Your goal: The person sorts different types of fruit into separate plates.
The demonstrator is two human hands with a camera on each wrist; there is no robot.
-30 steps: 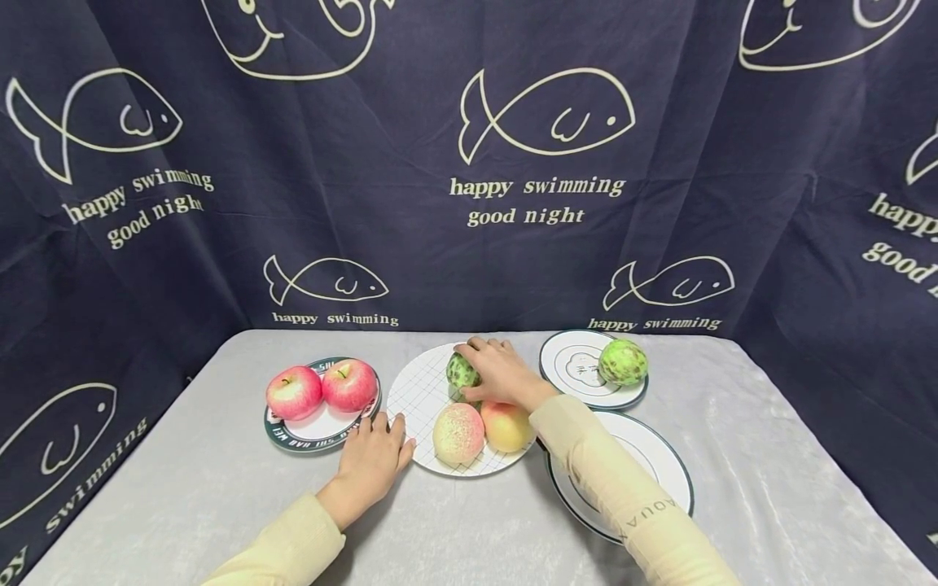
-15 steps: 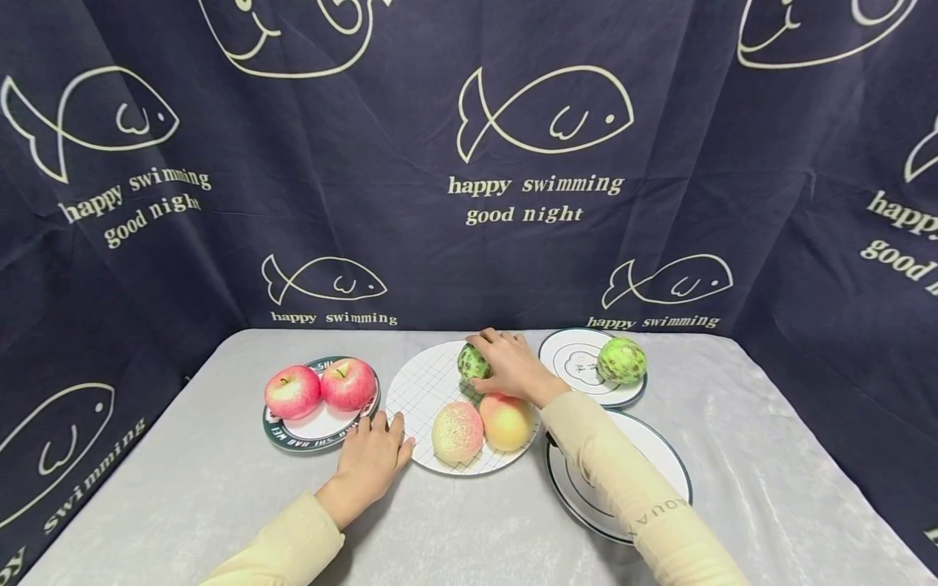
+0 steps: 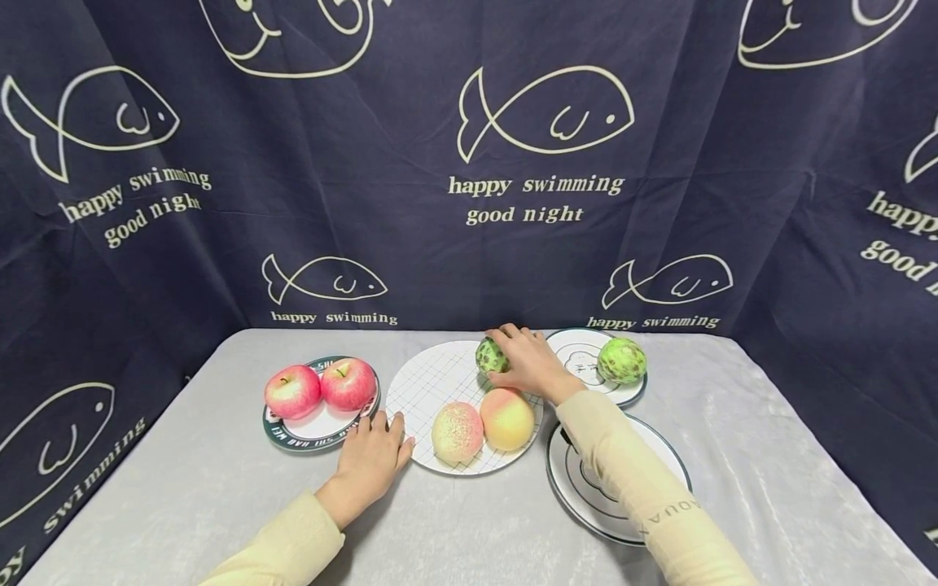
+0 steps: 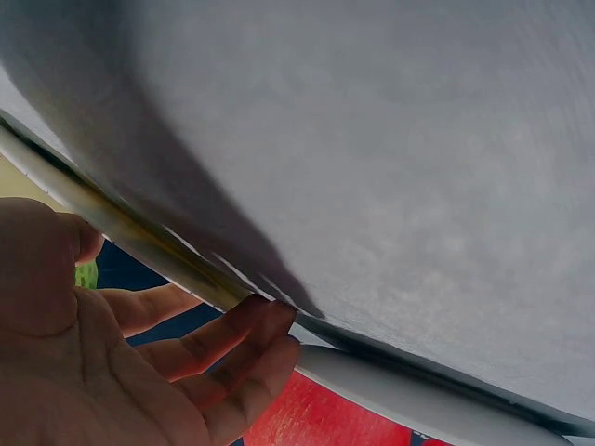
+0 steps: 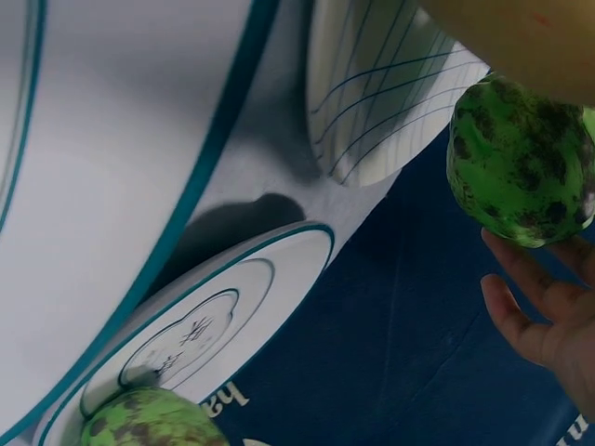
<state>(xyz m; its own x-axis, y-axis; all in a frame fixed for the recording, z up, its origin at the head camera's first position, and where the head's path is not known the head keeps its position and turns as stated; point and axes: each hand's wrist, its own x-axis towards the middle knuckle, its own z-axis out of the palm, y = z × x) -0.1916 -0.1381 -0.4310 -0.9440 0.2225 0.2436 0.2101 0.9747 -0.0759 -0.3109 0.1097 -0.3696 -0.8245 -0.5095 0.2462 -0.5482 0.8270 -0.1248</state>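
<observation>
In the head view my right hand (image 3: 536,365) grips a green, brown-specked custard apple (image 3: 490,356) over the back right of the white grid-lined plate (image 3: 419,382). The right wrist view shows this fruit (image 5: 519,165) above the plate, fingertips against its side. On the same plate lie two peaches, a pale speckled one (image 3: 458,433) and a yellow-red one (image 3: 507,420). My left hand (image 3: 369,462) rests with relaxed fingers between that plate and a green-rimmed plate (image 3: 302,443) bearing two red apples (image 3: 293,392). It holds nothing.
A second custard apple (image 3: 622,361) sits on a small white plate (image 3: 560,358) at the back right. Nearer, a larger dark-rimmed plate (image 3: 663,456) lies partly under my right sleeve. A dark fish-print cloth (image 3: 410,220) hangs behind the grey-covered table (image 3: 762,456).
My right hand has moved to the right and slightly back with the custard apple, uncovering more of the yellow-red peach. The left hand has stayed in place.
</observation>
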